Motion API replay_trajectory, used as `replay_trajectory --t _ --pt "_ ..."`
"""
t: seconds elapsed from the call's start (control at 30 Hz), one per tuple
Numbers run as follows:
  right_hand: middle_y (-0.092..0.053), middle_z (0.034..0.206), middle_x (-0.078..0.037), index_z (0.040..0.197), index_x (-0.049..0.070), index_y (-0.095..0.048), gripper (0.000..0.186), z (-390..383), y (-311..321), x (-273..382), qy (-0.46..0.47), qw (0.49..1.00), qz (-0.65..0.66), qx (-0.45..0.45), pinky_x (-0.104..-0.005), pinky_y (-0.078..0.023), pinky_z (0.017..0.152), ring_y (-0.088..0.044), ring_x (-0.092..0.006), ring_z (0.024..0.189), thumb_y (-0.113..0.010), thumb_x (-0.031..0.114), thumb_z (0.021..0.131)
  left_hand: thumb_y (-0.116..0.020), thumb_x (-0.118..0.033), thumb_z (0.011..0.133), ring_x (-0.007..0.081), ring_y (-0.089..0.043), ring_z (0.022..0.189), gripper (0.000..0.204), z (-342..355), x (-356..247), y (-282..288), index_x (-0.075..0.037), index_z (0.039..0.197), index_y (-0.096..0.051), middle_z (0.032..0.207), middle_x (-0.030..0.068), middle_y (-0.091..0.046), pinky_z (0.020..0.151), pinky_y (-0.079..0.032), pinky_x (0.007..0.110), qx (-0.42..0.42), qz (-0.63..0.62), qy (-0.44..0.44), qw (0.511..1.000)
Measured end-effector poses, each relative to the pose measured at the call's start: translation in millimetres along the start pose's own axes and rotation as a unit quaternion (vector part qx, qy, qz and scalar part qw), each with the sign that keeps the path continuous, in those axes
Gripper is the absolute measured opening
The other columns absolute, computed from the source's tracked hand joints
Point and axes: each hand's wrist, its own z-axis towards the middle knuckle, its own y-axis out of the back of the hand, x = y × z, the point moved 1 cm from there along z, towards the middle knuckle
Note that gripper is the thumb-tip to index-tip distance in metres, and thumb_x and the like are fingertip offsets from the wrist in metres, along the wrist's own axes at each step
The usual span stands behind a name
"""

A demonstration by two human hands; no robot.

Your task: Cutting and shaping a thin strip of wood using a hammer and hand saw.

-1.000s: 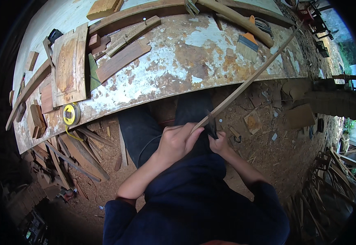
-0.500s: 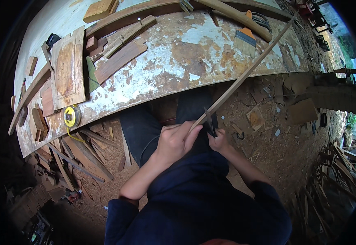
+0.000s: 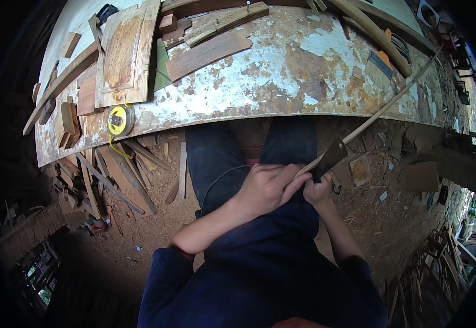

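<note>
Gripping the stick (image 3: 380,111) by its near part with the left hand (image 3: 270,184), slanting up across the bench (image 3: 205,104); clasping the knife (image 3: 333,155) across it with the right hand (image 3: 318,191). Seemingly mid-work; cannot tell finished lengths from unfinished.

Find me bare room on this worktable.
The paint-flaked white tabletop has bare room midway between the flat reddish-brown board and the flat orange-handled brush. It's crowded on the left, around the pale rectangular wooden panel and round yellow tape measure.

Thin wooden strip (image 3: 380,113) aslant; broad dark blade (image 3: 333,156) (tilted) across it
</note>
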Motion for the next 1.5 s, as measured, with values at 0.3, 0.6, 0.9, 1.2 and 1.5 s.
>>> replay_trajectory --t 0.3,0.6,0.9,1.2,1.5 --pt "-0.063 0.069 -0.023 0.092 -0.006 -0.066 0.008 -8.7 -3.9 7.9 0.047 0.998 -0.026 -0.013 -0.0460 -0.054 0.059 -0.068 -0.0442 0.065 -0.067 -0.001 0.086 -0.079 -0.007 0.092 0.0270 -0.066 0.053 0.012 1.9 -5.9 8.8 0.002 0.098 -0.073 0.064 0.0112 -0.064 0.052 -0.053 0.036 0.021 0.007 -0.006 1.000" --pt "-0.066 0.075 -0.026 0.096 -0.009 -0.067 0.012 -8.4 5.0 18.3 -0.017 0.999 0.016 0.035 -0.0453 -0.055 0.061 -0.070 -0.0452 0.070 -0.065 0.001 0.090 -0.077 -0.007 0.093 0.0265 -0.067 0.055 0.012 4.2 -7.1 15.8 0.003 0.098 -0.073 0.065 0.0111 -0.065 0.053 -0.053 0.035 0.007 -0.007 -0.008 1.000" --pt "-0.069 0.077 -0.027 0.105 -0.012 -0.069 0.023 -25.5 4.1 -7.8 -0.069 0.994 -0.042 0.078 -0.0456 -0.057 0.065 -0.071 -0.0455 0.071 -0.068 0.006 0.090 -0.076 -0.007 0.093 0.0262 -0.066 0.053 0.010 5.6 -5.8 15.6 0.002 0.098 -0.074 0.065 0.0108 -0.065 0.052 -0.052 0.035 -0.007 0.016 -0.016 1.000" --pt "-0.068 0.078 -0.029 0.109 -0.013 -0.070 0.026 -39.6 -3.8 -12.2 -0.110 0.993 0.012 0.048 -0.0458 -0.057 0.065 -0.071 -0.0458 0.073 -0.068 0.004 0.090 -0.075 -0.005 0.094 0.0250 -0.066 0.052 0.008 5.8 -2.5 11.7 0.001 0.098 -0.074 0.064 0.0099 -0.064 0.051 -0.051 0.034 -0.013 0.016 0.000 1.000" --pt "-0.071 0.085 -0.028 0.108 -0.010 -0.070 0.023 -24.1 2.7 -2.5 -0.114 0.991 0.001 0.077 -0.0453 -0.057 0.066 -0.072 -0.0453 0.076 -0.069 0.006 0.091 -0.076 -0.003 0.093 0.0276 -0.069 0.057 0.008 12.2 -3.4 14.9 0.003 0.097 -0.073 0.072 0.0128 -0.070 0.052 -0.053 0.035 0.006 0.031 -0.004 0.999"
